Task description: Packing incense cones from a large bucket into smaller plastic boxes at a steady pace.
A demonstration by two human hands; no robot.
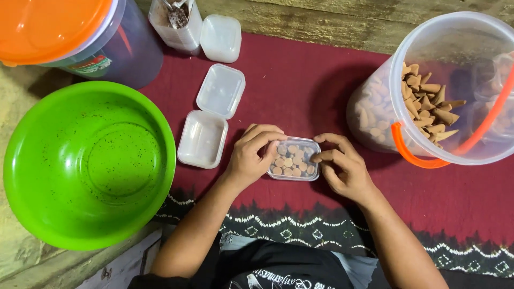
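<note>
Clear plastic box (293, 159) of cones looked light, thin-walled (probably flexible); left hand (251, 158) pinched its nine-o'clock edge, right hand (342, 166) curled against three o'clock, best gripped there.

A dark red cloth (300, 80) with a black, white-patterned border (321, 227) lies spread over a worn, rough wooden floor (332, 21), whose pale boards show bare along the top edge and at the lower left, all under soft, even light without hard shadows.
</note>
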